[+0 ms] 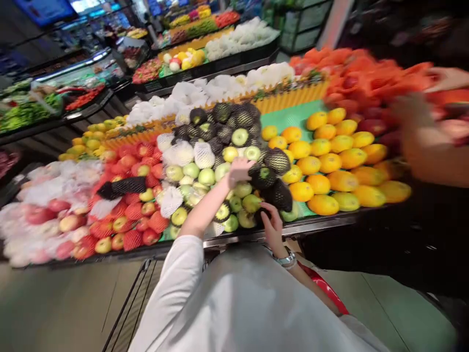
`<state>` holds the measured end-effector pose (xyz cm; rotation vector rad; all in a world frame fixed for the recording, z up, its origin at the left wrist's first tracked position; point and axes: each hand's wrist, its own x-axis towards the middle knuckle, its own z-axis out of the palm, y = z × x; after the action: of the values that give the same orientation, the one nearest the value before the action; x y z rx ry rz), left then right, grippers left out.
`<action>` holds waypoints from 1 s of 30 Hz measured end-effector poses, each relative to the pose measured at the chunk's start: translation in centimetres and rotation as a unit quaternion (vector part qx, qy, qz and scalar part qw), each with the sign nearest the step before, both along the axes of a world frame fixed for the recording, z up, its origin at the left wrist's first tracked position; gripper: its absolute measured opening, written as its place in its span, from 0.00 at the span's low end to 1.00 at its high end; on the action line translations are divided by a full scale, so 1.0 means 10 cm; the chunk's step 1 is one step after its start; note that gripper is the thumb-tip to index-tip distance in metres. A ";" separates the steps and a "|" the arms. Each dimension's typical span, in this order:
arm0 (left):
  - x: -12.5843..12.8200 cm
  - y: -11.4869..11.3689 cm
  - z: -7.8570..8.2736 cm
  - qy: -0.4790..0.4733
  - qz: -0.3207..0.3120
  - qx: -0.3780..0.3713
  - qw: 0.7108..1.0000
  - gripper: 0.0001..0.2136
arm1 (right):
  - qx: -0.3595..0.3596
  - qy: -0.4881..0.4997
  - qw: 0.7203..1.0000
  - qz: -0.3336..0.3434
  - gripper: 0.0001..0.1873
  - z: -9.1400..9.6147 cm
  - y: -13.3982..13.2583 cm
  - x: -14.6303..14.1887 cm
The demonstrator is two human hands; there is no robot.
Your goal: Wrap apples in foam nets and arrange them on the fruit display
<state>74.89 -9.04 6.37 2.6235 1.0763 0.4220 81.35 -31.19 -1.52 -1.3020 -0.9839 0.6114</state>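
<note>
Green fruit beside right hand

Green fruit, black mesh wraps, yellow-orange fruit, white sleeve

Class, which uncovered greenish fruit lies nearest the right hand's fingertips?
The yellowish-green fruit just left of the right hand in the picture, right at its fingertips; the other uncovered greenish fruits lie farther from them.

My left arm stretched farther forward, left hand back uppermost, its grip hard to make out, my right hand nearer my body, fingers bent, thumb apart.
</note>
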 end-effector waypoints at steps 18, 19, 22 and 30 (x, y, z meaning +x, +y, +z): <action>-3.37 0.47 0.36 0.041 0.687 0.047 0.724 0.31 | -0.029 -0.036 0.976 0.211 0.12 -0.07 0.08 -0.32; -3.53 0.49 0.35 0.049 0.711 0.034 0.700 0.33 | -0.030 -0.032 0.977 0.208 0.12 -0.08 0.09 -0.31; -3.78 0.45 0.30 0.069 0.737 0.029 0.672 0.35 | -0.038 -0.013 0.982 0.187 0.11 -0.16 0.12 -0.28; -3.72 0.34 0.32 0.114 0.647 0.107 0.746 0.23 | -0.084 0.101 0.983 0.127 0.14 -0.32 0.17 -0.33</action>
<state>37.65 -5.69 9.58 1.6045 2.9688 0.4595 78.10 -29.50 -4.71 -1.2418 -0.9506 1.0221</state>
